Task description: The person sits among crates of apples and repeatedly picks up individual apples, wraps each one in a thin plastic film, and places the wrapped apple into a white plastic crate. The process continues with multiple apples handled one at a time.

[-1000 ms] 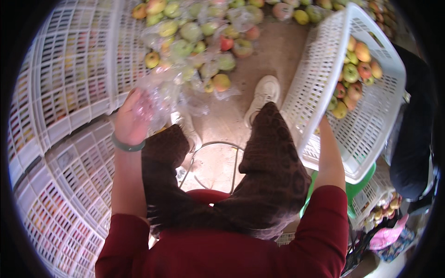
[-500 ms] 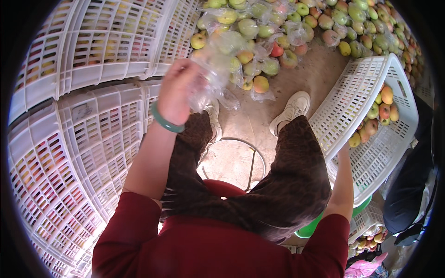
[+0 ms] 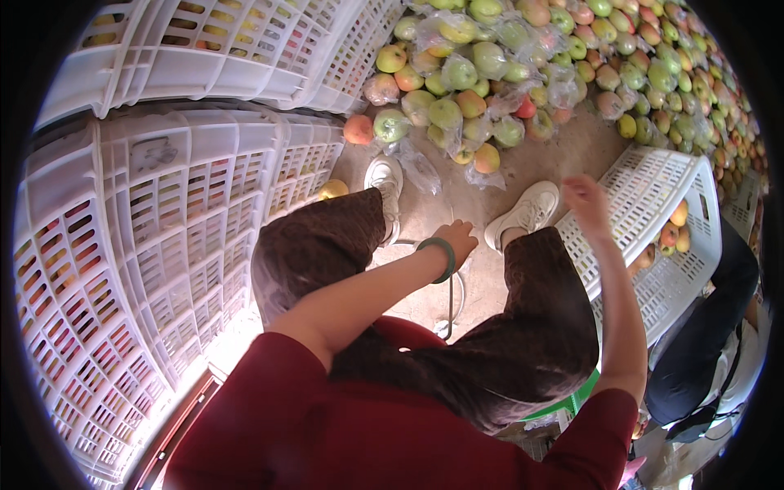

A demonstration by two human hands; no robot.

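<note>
My left hand, with a green bangle on its wrist, hangs between my knees above the floor. Its fingers are loosely bent and apart, and no object shows in them. Beside the white plastic crate at my right, my right hand is raised over the crate's near left side. Motion blurs its fingers, so any hold is unclear. The crate stands tilted, and several yellow-red apples lie inside. Ahead of my shoes is a broad heap of apples, many wrapped in clear plastic bags.
Stacked white crates filled with fruit wall off my left side. An empty clear bag and a lone red apple lie near my left shoe. Another person's dark-clothed leg is close on the right, beyond the crate.
My left hand has come down and right from the bagged apples to between my knees. My right hand has risen from behind the crate to above its side. A red apple now shows at the heap's left edge.
</note>
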